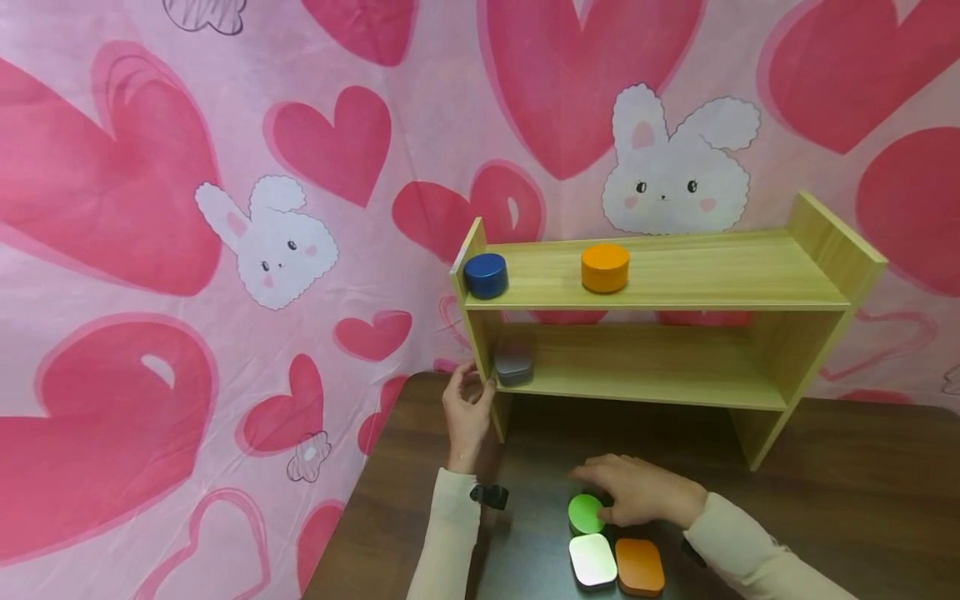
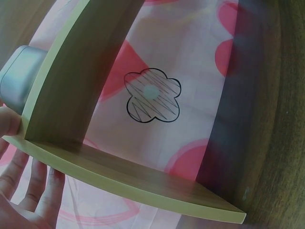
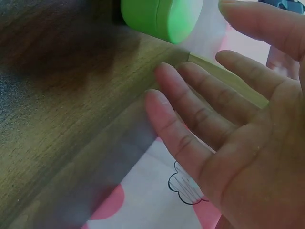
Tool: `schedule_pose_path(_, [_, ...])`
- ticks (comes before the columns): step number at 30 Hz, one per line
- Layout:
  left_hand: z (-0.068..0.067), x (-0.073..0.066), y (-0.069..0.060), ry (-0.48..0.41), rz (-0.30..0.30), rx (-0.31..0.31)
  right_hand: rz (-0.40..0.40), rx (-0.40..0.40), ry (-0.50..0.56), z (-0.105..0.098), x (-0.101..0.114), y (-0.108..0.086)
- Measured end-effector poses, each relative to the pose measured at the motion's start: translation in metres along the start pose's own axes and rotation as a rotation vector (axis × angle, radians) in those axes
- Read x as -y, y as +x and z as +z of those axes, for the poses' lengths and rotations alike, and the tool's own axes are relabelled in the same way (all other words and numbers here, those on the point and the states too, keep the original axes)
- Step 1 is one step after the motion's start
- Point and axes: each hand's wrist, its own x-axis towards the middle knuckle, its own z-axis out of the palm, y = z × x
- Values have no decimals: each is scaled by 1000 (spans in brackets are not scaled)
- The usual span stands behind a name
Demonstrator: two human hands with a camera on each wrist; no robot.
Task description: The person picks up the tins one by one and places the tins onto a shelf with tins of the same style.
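At the left side panel of the wooden shelf [image 1: 652, 362], my left hand [image 1: 467, 421] grips the panel's edge, thumb in front and fingers along the outside in the left wrist view. Just beside the thumb, a grey tin [image 1: 514, 368] stands at the left end of the lower board. My right hand [image 1: 637, 490] hovers over the table by the round green tin [image 1: 586, 514], fingers spread. In the right wrist view a gap separates the green tin [image 3: 159, 16] from the fingers, and the palm holds nothing.
Nearer me on the table [image 1: 525, 467] lie a silver tin [image 1: 592, 560] and an orange square tin [image 1: 640, 567], side by side. A blue round tin [image 1: 486, 276] and an orange round tin [image 1: 605, 268] stand on the top board. Patterned pink cloth [image 1: 360, 275] hangs behind.
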Motion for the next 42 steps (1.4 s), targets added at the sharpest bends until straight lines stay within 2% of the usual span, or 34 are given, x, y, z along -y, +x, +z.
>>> schedule_pose_path(5, [2, -5, 0, 16, -15, -3, -14, 7, -12, 3, -2, 1])
schedule_pose_path(13, [1, -31, -6, -9, -5, 9, -48, 34, 1, 7, -6, 4])
schedule_pose_path(22, [2, -30, -6, -9, -12, 8, -75, 28, -28, 12, -4, 7])
schedule_pose_path(32, [-1, -34, -6, -9, -10, 32, -125, 39, -13, 17, -6, 12])
schedule_pose_path(42, [-1, -35, -6, -3, -13, 22, -90, 58, -52, 20, -3, 16])
